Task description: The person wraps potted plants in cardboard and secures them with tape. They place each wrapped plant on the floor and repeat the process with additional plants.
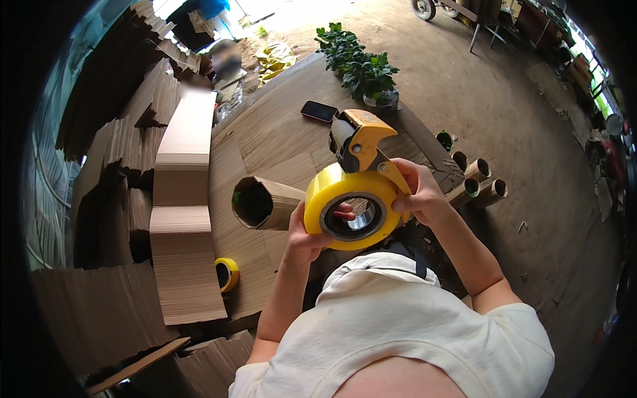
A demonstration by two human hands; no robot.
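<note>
A large roll of yellow packing tape [320,197] is raised in front of my chest, its dark core facing up at me. My left hand [306,240] grips its left side, with fingertips showing through the core. On the right, my right hand [423,192] is closed around the handle side of an orange tape dispenser [363,142], its thumb near the roll's rim. The dispenser's head points away from me, above the roll. Something shiny shows through the core; whether the roll sits on the dispenser's wheel I cannot tell.
Cardboard covers the table [265,142]. On it are a cardboard tube [282,204], a phone [319,111], leafy plants [361,66] and a smaller tape roll [228,274]. Stacked cardboard [182,255] lines the left. More tubes [478,170] stand off the right edge. Another person [225,63] is at far left.
</note>
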